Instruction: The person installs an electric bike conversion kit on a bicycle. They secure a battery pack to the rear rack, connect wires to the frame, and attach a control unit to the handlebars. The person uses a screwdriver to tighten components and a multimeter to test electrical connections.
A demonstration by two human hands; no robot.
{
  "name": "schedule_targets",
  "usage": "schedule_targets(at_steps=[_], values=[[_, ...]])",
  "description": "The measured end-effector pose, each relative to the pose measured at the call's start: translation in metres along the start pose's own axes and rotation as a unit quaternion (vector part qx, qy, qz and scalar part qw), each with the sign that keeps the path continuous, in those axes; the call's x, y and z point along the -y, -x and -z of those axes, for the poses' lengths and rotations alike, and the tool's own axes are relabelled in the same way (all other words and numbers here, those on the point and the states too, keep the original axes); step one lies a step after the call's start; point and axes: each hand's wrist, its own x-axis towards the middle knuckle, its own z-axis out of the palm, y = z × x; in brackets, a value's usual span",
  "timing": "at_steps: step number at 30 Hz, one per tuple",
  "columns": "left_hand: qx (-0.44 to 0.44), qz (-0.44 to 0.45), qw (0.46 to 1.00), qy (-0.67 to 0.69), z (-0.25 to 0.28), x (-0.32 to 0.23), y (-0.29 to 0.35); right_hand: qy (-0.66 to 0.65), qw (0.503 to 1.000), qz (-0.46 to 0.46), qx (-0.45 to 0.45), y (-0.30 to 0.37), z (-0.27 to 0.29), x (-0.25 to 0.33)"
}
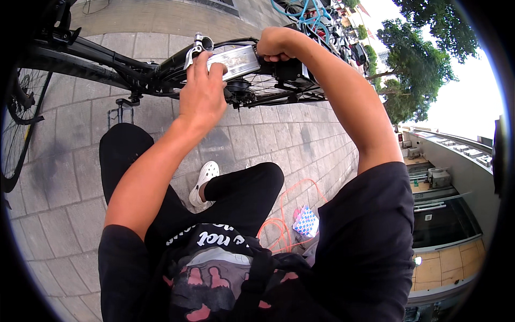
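Head view: we see the left hand (202, 88) lying flat, fingers extended, on the silver battery pack (236, 61) mounted on the black bicycle frame (107, 56). Right hand (276, 44) fist-closed on the pack's end. Grey paving stones (70, 161) underneath, trees (418, 64) beyond, outdoors.

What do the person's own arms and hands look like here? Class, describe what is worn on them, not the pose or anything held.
Both forearms are bare from the upper arm down. The left hand and right hand wear no gloves, and no rings, watch or bracelets show. Short black sleeves cover both upper arms, belonging to a black T-shirt with a white and pink-red print on the chest.
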Motion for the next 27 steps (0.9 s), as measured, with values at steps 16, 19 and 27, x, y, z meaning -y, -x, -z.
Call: schedule_targets(at_steps=[16, 19, 27], values=[[0.026, 0.017, 0.999, 0.009, -0.003, 0.012, 0.0, 0.003, 0.997, 0.045, -0.058, 0.021, -0.004, -0.02], [0.032, 0.018, 0.999, 0.014, -0.005, 0.012, 0.001, 0.009, 0.991, 0.09, -0.096, 0.026, -0.008, -0.033], [0.011, -0.002, 1.0, 0.009, -0.007, 0.014, 0.002, -0.008, 0.983, 0.104, -0.15, 0.026, -0.007, -0.033]])
